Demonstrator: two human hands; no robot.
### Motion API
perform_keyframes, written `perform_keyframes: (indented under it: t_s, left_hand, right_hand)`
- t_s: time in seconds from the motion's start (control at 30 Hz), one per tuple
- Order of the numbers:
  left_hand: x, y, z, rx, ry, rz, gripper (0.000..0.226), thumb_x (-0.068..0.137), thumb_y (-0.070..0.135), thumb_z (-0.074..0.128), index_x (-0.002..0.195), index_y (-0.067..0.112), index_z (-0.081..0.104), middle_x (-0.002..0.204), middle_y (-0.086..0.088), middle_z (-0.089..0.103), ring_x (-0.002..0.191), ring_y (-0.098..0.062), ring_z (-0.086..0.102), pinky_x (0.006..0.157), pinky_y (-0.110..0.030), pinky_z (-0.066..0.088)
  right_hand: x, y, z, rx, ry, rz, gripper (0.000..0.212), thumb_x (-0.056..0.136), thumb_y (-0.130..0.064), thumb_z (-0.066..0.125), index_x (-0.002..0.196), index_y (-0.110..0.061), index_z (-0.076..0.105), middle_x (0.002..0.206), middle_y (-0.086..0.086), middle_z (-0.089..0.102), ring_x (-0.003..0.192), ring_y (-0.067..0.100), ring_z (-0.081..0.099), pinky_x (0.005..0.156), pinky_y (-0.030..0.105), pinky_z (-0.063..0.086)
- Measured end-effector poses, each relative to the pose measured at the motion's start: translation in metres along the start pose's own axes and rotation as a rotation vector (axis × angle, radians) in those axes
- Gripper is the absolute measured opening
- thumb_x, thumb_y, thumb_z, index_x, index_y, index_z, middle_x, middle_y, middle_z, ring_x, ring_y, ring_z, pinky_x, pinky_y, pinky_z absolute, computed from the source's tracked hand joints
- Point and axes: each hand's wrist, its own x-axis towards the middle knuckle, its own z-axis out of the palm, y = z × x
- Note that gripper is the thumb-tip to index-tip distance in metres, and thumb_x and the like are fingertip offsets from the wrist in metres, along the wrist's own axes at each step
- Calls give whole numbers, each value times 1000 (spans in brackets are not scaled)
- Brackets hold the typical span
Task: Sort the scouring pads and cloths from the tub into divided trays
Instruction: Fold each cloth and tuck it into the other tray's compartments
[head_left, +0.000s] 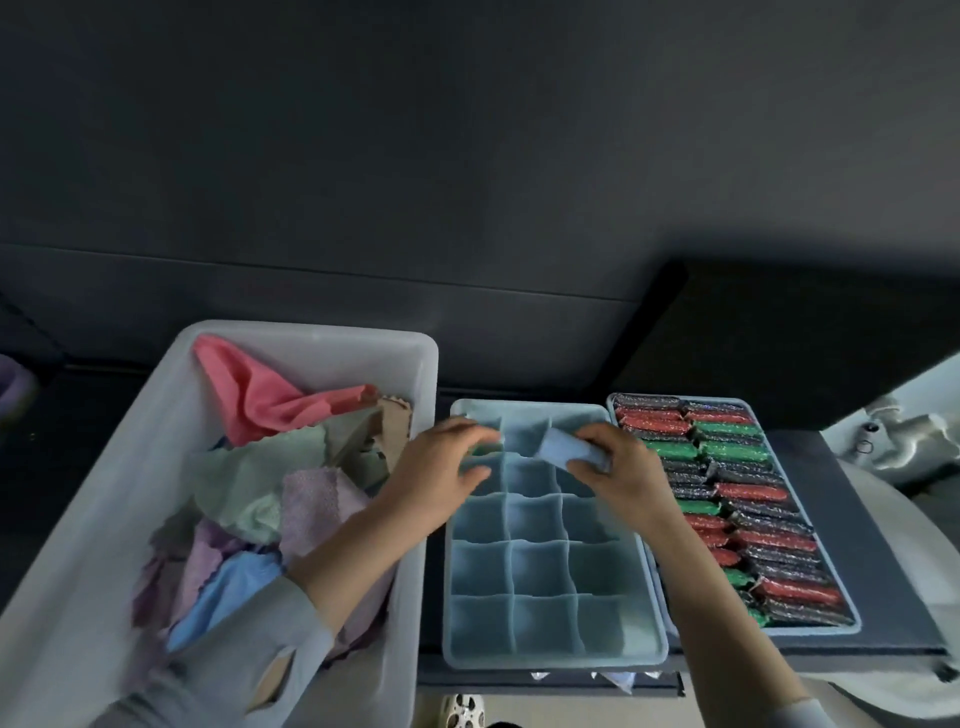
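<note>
A white tub (104, 519) on the left holds a heap of loose cloths (260, 467) in pink, green, lilac and blue. In the middle lies a pale blue divided tray (550, 660) whose visible cells hold nothing. My right hand (618, 467) grips a folded light blue cloth (563, 449) over the tray's far right cells. My left hand (441, 465) hovers over the tray's far left cells, fingers loosely curled and blurred; whether it holds anything is unclear. On the right, a second tray (836, 626) is packed with glittery red, green and dark scouring pads (748, 514).
Both trays rest on a dark grey surface (883, 561) with a front edge near me. A white rounded object (904, 441) sits at the far right. A dark wall runs behind everything. A patterned shoe (462, 712) shows below the table edge.
</note>
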Motion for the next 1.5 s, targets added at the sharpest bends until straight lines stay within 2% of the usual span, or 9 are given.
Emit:
perform_keyframes:
  t_s: [0.17,0.3,0.53,0.7,1.0,1.13,1.23,1.37,1.5]
  left_hand:
    - [40,-6,29,351,-158,26,49,88,5,64,135,15,53,136,-1,49,123,-21,52,106,-30,39]
    - [53,-9,43,460,-268,-29,45,86,-4,59,128,12,53,130,-6,48,119,-25,53,97,-32,45]
    - [55,-10,53,517,-298,-120,55,85,-10,55,136,8,47,136,-10,44,126,-26,47,103,-32,39]
    - [55,-17,54,477,-278,-106,54,87,-7,54,137,10,47,136,-7,46,126,-23,48,102,-32,44]
    - [56,-40,38,460,-280,-9,50,87,-6,52,133,15,53,132,-2,54,118,-20,56,96,-28,47]
    - [60,-45,38,481,-308,1,48,84,-4,60,128,15,56,128,-2,57,113,-19,58,91,-28,48]
    - [63,-47,40,498,-351,-30,51,80,-6,64,127,13,55,125,-4,57,112,-22,59,91,-32,50]
    - [58,-34,26,455,-282,9,45,83,-6,59,124,11,58,126,-6,58,115,-25,57,94,-35,48]
    - [31,-30,-21,316,55,125,45,72,-7,67,113,12,69,112,-6,66,103,-27,62,89,-35,51]
  right_hand:
    - [45,0,21,-187,67,-151,27,77,-12,75,102,-19,70,91,5,70,89,28,63,66,28,42]
    - [65,-2,41,-284,-72,-178,35,82,-16,73,116,-22,67,109,6,68,108,26,59,87,32,46]
    - [72,1,64,-276,-109,-252,35,83,-21,73,117,-21,66,115,7,66,107,28,62,84,33,49]
    - [74,-1,57,-457,-204,-295,37,93,-37,59,128,-26,56,118,7,67,109,31,62,86,37,48]
    - [66,-8,79,-337,-147,-198,27,94,-31,60,121,-26,63,105,6,73,97,29,68,78,35,52]
    - [66,-15,84,-461,-58,-245,23,72,-18,80,94,-18,74,79,7,74,77,30,69,67,32,52]
    - [66,-24,88,-517,-52,-241,19,82,-17,69,102,-16,72,91,8,74,87,29,69,78,33,51]
    - [63,-36,79,-546,-69,-209,26,95,-17,53,118,-21,65,112,7,71,105,27,64,84,34,48]
    - [45,-47,67,-330,146,-198,34,83,-3,64,113,-17,71,98,13,74,91,34,68,70,38,52]
